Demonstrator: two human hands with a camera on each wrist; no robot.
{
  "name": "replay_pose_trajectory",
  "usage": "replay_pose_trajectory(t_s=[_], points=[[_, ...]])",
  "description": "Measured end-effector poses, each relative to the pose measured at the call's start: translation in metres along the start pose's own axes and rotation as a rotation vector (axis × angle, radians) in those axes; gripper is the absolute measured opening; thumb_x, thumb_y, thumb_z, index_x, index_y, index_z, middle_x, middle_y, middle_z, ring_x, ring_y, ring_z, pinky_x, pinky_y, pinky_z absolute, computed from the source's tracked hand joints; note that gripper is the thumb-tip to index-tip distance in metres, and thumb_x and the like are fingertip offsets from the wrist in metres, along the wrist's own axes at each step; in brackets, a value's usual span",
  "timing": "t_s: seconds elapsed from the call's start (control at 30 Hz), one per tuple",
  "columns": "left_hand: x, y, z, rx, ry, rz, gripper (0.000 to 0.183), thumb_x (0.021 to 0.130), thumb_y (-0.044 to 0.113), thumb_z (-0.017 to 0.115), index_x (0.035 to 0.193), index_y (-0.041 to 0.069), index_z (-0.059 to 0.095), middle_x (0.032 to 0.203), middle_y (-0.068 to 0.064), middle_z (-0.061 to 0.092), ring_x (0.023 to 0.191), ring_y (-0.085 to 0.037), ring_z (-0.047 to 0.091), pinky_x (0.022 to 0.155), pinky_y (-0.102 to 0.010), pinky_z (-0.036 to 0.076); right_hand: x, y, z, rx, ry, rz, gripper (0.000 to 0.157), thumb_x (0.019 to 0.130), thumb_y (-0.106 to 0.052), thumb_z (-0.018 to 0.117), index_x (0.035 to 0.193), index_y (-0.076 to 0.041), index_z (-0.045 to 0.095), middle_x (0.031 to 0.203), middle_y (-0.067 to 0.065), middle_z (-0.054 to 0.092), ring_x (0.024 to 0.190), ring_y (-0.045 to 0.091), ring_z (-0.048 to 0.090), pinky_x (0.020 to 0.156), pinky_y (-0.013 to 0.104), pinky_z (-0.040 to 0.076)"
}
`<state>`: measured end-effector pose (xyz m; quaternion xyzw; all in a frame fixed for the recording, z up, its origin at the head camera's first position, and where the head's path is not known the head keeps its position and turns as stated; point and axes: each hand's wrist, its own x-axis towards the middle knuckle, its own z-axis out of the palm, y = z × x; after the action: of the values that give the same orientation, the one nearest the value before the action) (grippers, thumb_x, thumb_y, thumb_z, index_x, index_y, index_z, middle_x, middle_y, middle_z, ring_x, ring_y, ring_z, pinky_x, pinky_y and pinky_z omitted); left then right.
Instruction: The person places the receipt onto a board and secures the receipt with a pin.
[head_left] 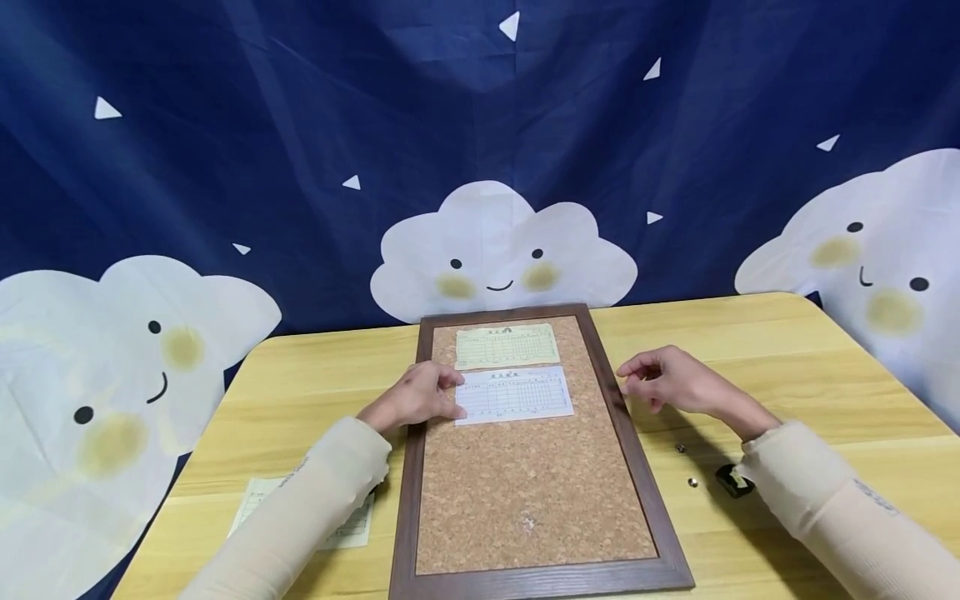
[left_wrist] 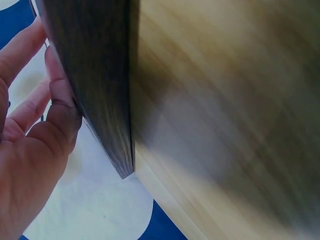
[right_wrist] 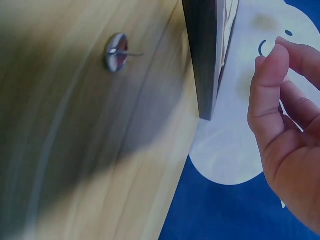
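A cork board (head_left: 525,483) in a dark brown wooden frame lies on the table. My left hand (head_left: 420,393) reaches over its left frame, and the thumb and finger press the left edge of a white printed slip (head_left: 517,396) flat on the cork. Just above that slip is a pale yellow-green slip (head_left: 510,348) with a small dark spot at its top. My right hand (head_left: 671,382) hovers beside the right frame, fingers bent, thumb and index tips close together; I cannot tell if something small is between them. Below it lies a metal thumbtack (right_wrist: 116,52), point sideways.
Two small tacks lie right of the board, one of them a shiny tack (head_left: 693,482). Pale green printed paper (head_left: 348,529) lies at the left, partly under the left sleeve. A dark blue curtain (head_left: 465,100) with clouds hangs behind the wooden table (head_left: 795,350).
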<state>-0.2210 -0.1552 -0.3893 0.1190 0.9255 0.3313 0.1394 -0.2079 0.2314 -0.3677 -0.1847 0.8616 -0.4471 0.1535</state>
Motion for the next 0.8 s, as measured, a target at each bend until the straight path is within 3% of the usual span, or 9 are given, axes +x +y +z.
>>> replay_pose_trajectory(t_s=[0.37, 0.63, 0.8], points=[[-0.002, -0.001, -0.001, 0.001, 0.013, -0.009, 0.049, 0.072, 0.006, 0.090, 0.117, 0.000, 0.071, 0.103, -0.008, 0.058, 0.093, -0.021, 0.050, 0.088, -0.038, 0.045, -0.012, 0.007, -0.010, 0.004, -0.044, 0.034, 0.016, 0.095, -0.002, 0.064, 0.104, 0.011, 0.065, 0.074, 0.006, 0.059, 0.063, 0.012, 0.056, 0.057, 0.030, 0.054], [0.000, 0.002, -0.002, -0.001, -0.003, -0.031, 0.049, 0.074, 0.009, 0.089, 0.119, 0.002, 0.071, 0.112, -0.009, 0.061, 0.101, -0.021, 0.053, 0.094, -0.039, 0.046, -0.024, 0.013, -0.018, 0.010, -0.086, 0.054, 0.015, 0.095, -0.004, 0.065, 0.101, 0.010, 0.065, 0.072, 0.004, 0.056, 0.064, 0.012, 0.055, 0.057, 0.030, 0.055], [0.001, 0.002, -0.002, 0.001, -0.008, -0.034, 0.051, 0.074, 0.010, 0.089, 0.120, 0.002, 0.071, 0.113, -0.009, 0.062, 0.098, -0.019, 0.056, 0.095, -0.038, 0.046, -0.031, 0.015, -0.026, 0.003, -0.096, 0.044, 0.014, 0.095, -0.004, 0.064, 0.101, 0.009, 0.065, 0.074, 0.006, 0.057, 0.065, 0.011, 0.055, 0.058, 0.030, 0.054]])
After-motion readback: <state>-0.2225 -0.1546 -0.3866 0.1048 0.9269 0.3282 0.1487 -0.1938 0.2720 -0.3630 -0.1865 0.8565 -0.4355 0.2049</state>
